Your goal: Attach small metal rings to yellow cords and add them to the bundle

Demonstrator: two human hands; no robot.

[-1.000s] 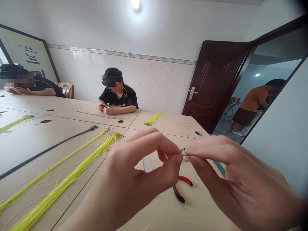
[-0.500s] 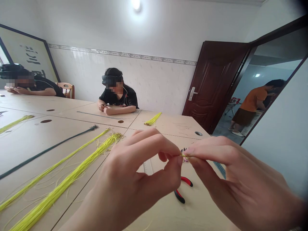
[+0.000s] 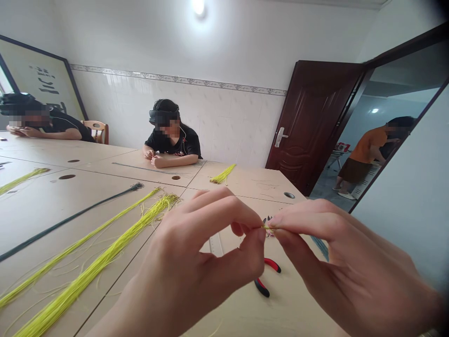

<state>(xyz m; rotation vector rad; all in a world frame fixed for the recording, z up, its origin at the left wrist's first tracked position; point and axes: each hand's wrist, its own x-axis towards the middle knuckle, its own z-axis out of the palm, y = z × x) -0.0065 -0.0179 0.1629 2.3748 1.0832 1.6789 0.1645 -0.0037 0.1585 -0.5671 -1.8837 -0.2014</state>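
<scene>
Between the thumb and fingertips of my left hand is one end of a short stretch of yellow cord. My right hand pinches the same cord a little to the right, so only a tiny piece shows in the gap. Both hands are raised above the table. Behind and below them lie pliers with red and black handles, their middle partly hidden by my left hand. Part of a clear ruler shows through the opening between my left thumb and fingers.
To the left lie a thick yellow cord bundle, a thinner yellow bundle and a dark green bundle. A short yellow bundle is farther back. Blue-green cords lie behind my right hand. Two co-workers sit across the table.
My hands keep almost the same pinch and place on the cord. The fingers of the co-worker opposite have shifted slightly, and the person beyond the doorway has moved a little.
</scene>
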